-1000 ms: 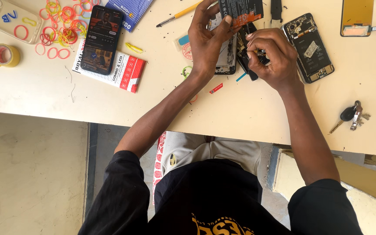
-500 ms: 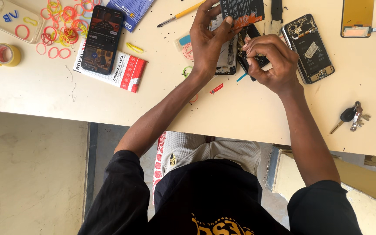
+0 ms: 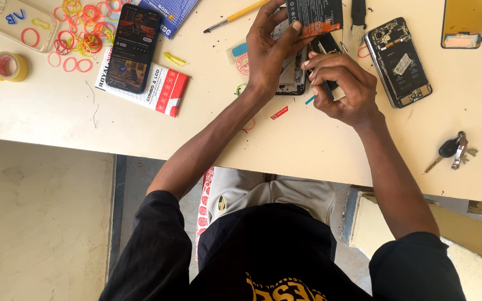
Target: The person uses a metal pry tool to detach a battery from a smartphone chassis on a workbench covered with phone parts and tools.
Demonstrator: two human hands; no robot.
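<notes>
Left hand (image 3: 269, 53) is lying spread-fingered, pinning the opened black phone (image 3: 292, 75); right hand (image 3: 341, 89) is pinching a thin tool (image 3: 326, 89), tip hidden.

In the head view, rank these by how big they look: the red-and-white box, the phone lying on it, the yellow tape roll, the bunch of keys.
Largest to smallest:
1. Red-and-white box, partly covered by the phone.
2. Phone; about as large, so the top two are unsure.
3. Bunch of keys.
4. Yellow tape roll, close to the keys.
</notes>
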